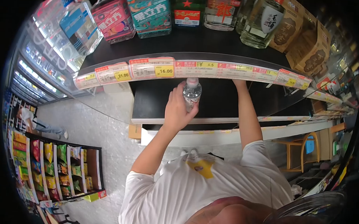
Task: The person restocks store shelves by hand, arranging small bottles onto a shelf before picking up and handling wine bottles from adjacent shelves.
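Observation:
My left hand (176, 108) is closed around a small clear bottle (192, 92) with a pale cap and a printed label. The bottle stands roughly upright at the front edge of the upper shelf, above a bare black lower shelf (156, 99). My right forearm (248, 110) reaches in under the upper shelf's price strip (212, 69). Only the base of my right hand (240, 83) shows there. Its fingers are hidden behind the strip, so I cannot see whether they hold anything.
On the upper shelf (190, 43) stand a pink bottle (113, 19), a teal one (148, 14) and several clear ones, beside brown cartons (308, 49). A snack rack (59, 167) is at left, with a person (29, 118) beyond it. A wooden chair (300, 151) is at right.

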`<state>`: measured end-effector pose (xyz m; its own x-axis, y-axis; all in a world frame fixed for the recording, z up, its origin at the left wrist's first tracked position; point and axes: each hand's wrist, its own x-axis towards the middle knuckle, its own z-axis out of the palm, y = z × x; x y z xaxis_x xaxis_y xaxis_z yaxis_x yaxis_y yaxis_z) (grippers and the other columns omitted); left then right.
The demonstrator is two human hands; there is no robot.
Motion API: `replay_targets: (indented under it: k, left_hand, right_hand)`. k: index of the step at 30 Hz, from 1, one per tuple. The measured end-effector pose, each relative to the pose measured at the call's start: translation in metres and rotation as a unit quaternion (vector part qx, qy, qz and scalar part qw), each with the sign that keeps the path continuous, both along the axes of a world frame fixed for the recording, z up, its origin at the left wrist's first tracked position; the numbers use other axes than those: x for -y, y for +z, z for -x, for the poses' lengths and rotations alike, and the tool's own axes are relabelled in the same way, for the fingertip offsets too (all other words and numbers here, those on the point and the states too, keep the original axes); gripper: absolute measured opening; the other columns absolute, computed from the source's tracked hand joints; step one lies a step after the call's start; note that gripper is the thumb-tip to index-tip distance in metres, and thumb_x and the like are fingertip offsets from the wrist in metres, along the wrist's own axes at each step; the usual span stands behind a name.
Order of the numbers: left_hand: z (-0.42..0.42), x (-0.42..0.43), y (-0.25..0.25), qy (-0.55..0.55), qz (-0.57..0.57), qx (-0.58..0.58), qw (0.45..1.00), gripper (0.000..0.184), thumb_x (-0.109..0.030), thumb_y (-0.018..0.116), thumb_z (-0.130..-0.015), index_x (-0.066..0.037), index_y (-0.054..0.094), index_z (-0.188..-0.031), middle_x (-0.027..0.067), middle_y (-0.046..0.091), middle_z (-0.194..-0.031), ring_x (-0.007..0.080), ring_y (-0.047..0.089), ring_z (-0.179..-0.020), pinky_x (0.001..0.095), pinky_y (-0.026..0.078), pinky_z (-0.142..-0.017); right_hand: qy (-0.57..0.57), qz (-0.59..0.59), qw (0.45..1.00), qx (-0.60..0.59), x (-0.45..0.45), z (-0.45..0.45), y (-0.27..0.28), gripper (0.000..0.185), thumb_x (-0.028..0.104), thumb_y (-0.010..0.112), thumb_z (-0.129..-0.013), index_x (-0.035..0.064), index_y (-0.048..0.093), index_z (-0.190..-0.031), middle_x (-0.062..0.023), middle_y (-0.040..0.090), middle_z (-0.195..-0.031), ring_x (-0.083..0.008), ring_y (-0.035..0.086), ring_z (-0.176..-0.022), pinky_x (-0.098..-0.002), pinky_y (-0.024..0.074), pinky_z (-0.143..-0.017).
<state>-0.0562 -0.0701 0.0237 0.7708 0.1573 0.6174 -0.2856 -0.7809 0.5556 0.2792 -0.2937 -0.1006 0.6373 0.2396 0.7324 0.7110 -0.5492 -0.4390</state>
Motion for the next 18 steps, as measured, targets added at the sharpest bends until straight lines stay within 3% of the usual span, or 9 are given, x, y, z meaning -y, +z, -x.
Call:
replay_targets:
  k: [4, 8, 11, 14, 16, 18]
  left_hand:
    - [-0.008, 0.006, -0.004, -0.009, -0.011, 0.021, 1.000, 0.081, -0.020, 0.077, -0.077, 0.003, 0.037, -0.145, 0.0231, 0.057, -0.117, 0.0421, 0.058, -0.099, 0.0486, 0.051, -0.085]
    - [-0.018, 0.013, -0.008, -0.017, -0.019, 0.021, 0.999, 0.083, -0.022, 0.077, -0.077, 0.002, 0.037, -0.145, 0.0226, 0.057, -0.117, 0.0417, 0.058, -0.099, 0.0483, 0.052, -0.083]
    - [-0.021, 0.018, -0.005, -0.027, -0.024, -0.002, 0.999, 0.085, -0.025, 0.077, -0.080, 0.003, 0.034, -0.148, 0.0240, 0.056, -0.123, 0.0428, 0.058, -0.104, 0.0481, 0.052, -0.086]
    - [-0.017, 0.018, 0.000, -0.050, -0.026, -0.055, 0.997, 0.090, -0.026, 0.075, -0.086, 0.005, 0.025, -0.153, 0.0267, 0.054, -0.136, 0.0448, 0.058, -0.117, 0.0469, 0.051, -0.096]
    - [-0.009, 0.012, 0.007, -0.063, -0.031, -0.084, 0.994, 0.094, -0.027, 0.073, -0.090, 0.004, 0.017, -0.159, 0.0271, 0.053, -0.140, 0.0436, 0.057, -0.122, 0.0453, 0.051, -0.099]
    - [-0.005, 0.002, 0.009, -0.103, 0.061, -0.108, 0.987, 0.095, -0.026, 0.071, -0.093, 0.002, 0.011, -0.161, 0.0269, 0.052, -0.142, 0.0412, 0.057, -0.126, 0.0444, 0.050, -0.102]
  right_hand:
    - [0.119, -0.097, 0.985, -0.075, -0.012, -0.050, -0.053, 0.037, 0.030, 0.069, -0.097, 0.0078, 0.061, -0.125, -0.0116, 0.061, -0.124, -0.0281, 0.059, -0.114, -0.0437, 0.0477, -0.101]
    - [0.012, 0.044, 0.995, 0.086, -0.031, -0.024, -0.031, 0.038, 0.033, 0.067, -0.099, 0.0098, 0.058, -0.128, -0.0086, 0.060, -0.124, -0.0253, 0.059, -0.113, -0.0427, 0.0454, -0.104]
    - [0.050, -0.006, 0.998, 0.037, -0.042, -0.029, -0.041, 0.039, 0.033, 0.068, -0.097, 0.0079, 0.060, -0.126, -0.0124, 0.062, -0.126, -0.0281, 0.058, -0.118, -0.0432, 0.0439, -0.106]
    - [0.010, 0.088, 0.995, -0.044, -0.044, 0.023, 0.014, 0.040, 0.030, 0.067, -0.098, 0.0042, 0.062, -0.129, -0.0166, 0.062, -0.133, -0.0300, 0.057, -0.126, -0.0433, 0.0429, -0.108]
    - [0.072, 0.018, 0.988, -0.138, -0.047, 0.069, 0.055, 0.039, 0.025, 0.065, -0.100, 0.0020, 0.062, -0.131, -0.0179, 0.061, -0.138, -0.0294, 0.056, -0.129, -0.0423, 0.0428, -0.108]
    - [0.096, -0.031, 0.980, -0.169, -0.045, 0.096, 0.057, 0.040, 0.021, 0.065, -0.100, 0.0010, 0.060, -0.134, -0.0196, 0.061, -0.138, -0.0298, 0.057, -0.129, -0.0419, 0.0439, -0.108]
